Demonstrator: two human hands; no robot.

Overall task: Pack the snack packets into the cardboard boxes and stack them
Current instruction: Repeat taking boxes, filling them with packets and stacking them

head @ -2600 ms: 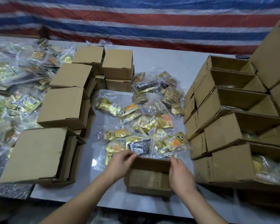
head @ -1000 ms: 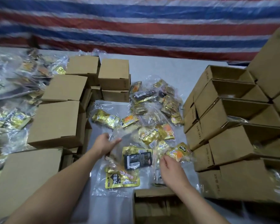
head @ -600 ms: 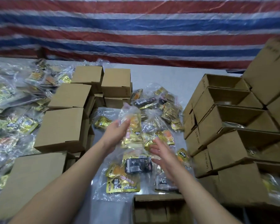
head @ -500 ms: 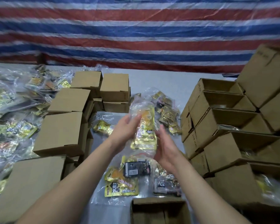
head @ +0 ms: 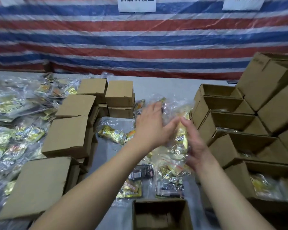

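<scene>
While both hands sandwich a clear snack packet point(head: 183, 130) mid-frame, left hand point(head: 152, 126) and right hand point(head: 195, 143) press it with straight fingers, neither grip curled. Likely next: lowering it into the open cardboard box point(head: 160, 214) at bottom centre.

Both hands are raised over the table point(head: 165, 87), fingers straight. The left hand point(head: 152, 128) and right hand point(head: 195, 145) press a clear bag of snack packets point(head: 182, 135) between their palms, the bag held upright and blurred. Below them loose snack bags point(head: 136, 181) lie on the table, and an open cardboard box point(head: 161, 214) sits at the near edge. Closed boxes point(head: 68, 135) are stacked at left; open boxes point(head: 239, 130) are stacked at right. A striped tarp point(head: 140, 39) hangs behind.
</scene>
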